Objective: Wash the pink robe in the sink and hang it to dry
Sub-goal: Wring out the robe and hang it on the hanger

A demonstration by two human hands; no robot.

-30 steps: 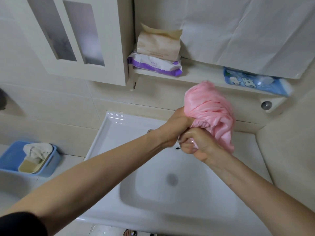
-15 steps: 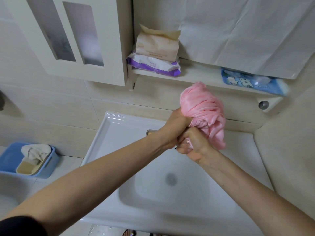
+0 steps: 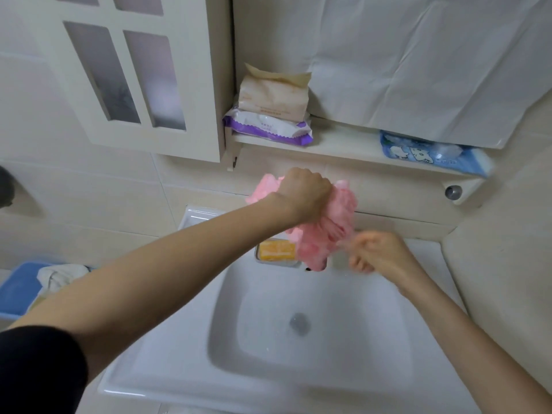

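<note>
here the left hand (image 3: 304, 195) is clenched round the pink robe (image 3: 334, 234), which is bunched into a tight wad and held in the air above the back edge of the sink (image 3: 167, 369). fabric sticks out on both sides of the fist: a small tuft to the left of the knuckles, and a larger wrinkled mass that hangs down to the right. the right hand (image 3: 382, 253) sits just beside that hanging part, lower and to the right, with its fingers curled. it is blurred, so i cannot tell whether it pinches a bit of the cloth or grips nothing.

just left of the robe's lower folds, an orange bar of soap (image 3: 276, 250) lies in a small dish on the sink's back ledge. the drain (image 3: 299, 323) shows as a dark round spot in the basin. on the wall shelf (image 3: 343, 141) above, a beige pack (image 3: 274, 94) lies on top of a purple-and-white pack (image 3: 268, 128). a blue pack (image 3: 430, 153) lies well apart to the right, under a creased white sheet (image 3: 418, 70). a white cabinet door (image 3: 134, 70) with frosted panes hangs left of the shelf. at far left a blue tub (image 3: 15, 291) holds a pale cloth (image 3: 59, 276).
</note>
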